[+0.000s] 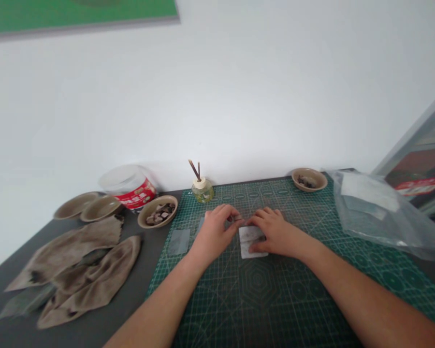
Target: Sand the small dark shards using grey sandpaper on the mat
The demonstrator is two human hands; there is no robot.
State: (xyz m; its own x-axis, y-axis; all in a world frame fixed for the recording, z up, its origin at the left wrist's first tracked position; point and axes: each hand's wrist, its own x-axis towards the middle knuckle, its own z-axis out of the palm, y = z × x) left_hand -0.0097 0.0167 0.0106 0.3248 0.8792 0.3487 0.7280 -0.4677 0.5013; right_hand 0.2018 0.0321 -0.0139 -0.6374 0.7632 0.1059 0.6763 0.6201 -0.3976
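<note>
On the green cutting mat (275,290) lies a small clear plastic pouch (249,241) with something white inside. My right hand (273,232) rests on the pouch with its fingers pressing it down. My left hand (215,229) sits just left of it, fingers curled in a pinch at the pouch's top left edge; what they pinch is too small to name. Two more small clear pouches (179,240) lie flat on the mat to the left of my left hand.
A reed diffuser bottle (202,189) stands at the mat's far edge. Bowls of dark pieces sit at left (157,211) and far right (309,179). Two empty bowls (89,205), a tub (130,186), stained rags (79,261) and a large plastic bag (377,212) surround the mat.
</note>
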